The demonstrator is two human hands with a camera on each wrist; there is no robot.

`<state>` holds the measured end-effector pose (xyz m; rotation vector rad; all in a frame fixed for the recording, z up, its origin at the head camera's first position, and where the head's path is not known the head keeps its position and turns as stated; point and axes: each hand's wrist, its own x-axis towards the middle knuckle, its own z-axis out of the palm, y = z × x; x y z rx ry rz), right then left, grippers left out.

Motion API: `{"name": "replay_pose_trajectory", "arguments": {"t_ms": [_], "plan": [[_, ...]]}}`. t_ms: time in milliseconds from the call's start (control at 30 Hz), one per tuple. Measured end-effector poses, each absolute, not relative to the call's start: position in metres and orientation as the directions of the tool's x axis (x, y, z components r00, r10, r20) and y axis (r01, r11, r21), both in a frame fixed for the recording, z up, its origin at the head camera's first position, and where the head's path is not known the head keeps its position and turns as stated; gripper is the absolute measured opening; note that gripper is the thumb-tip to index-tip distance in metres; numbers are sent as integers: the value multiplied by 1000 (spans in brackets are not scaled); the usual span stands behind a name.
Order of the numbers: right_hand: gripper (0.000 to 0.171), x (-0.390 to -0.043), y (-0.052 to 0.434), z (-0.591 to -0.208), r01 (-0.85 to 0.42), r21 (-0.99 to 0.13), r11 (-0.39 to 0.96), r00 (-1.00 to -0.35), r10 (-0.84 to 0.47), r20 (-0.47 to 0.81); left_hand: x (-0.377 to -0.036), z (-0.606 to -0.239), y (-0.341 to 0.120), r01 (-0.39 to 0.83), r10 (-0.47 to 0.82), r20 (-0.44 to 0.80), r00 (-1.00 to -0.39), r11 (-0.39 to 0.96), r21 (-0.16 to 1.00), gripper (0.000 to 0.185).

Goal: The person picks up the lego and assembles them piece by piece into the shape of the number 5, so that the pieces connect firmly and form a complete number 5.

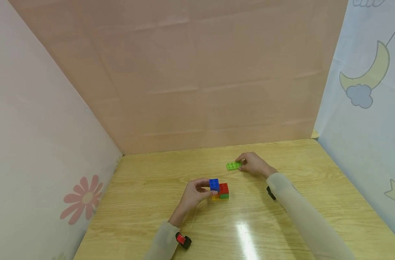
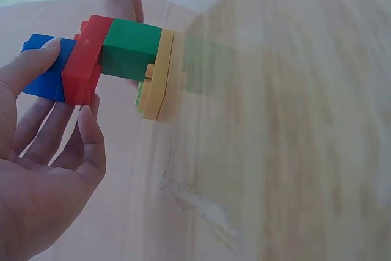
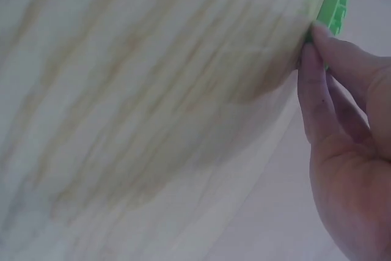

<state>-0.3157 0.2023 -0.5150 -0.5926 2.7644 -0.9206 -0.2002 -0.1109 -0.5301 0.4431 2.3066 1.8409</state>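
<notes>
A small stack of bricks (image 1: 219, 190) stands on the wooden table (image 1: 151, 202): blue and red on top, green and yellow below. My left hand (image 1: 194, 194) grips the stack from its left side; in the left wrist view its thumb lies on the blue brick (image 2: 43, 71), beside the red brick (image 2: 82, 65), the green brick (image 2: 129, 50) and the yellow plate (image 2: 160, 77). Farther back, my right hand (image 1: 253, 164) pinches the end of a flat light green plate (image 1: 233, 165) that lies on the table. The right wrist view shows its fingertips (image 3: 317, 32) on the light green plate (image 3: 333, 7).
Pink panels wall the table at the back (image 1: 197, 79) and the left (image 1: 38, 144). A pale blue panel with a moon and cloud (image 1: 366, 83) closes the right side. A glare patch (image 1: 246, 238) lies on the near tabletop.
</notes>
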Motion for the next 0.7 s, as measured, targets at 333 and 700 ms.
{"name": "replay_pose_trajectory", "arguments": {"t_ms": [333, 700], "plan": [[42, -314, 196, -516, -360, -583, 728, -896, -444, 0, -201, -531, -112, 119, 320, 49, -946, 205, 972, 33], [45, -319, 177, -522, -389, -541, 746, -894, -447, 26, -203, -532, -112, 120, 320, 50, -946, 204, 972, 34]]}}
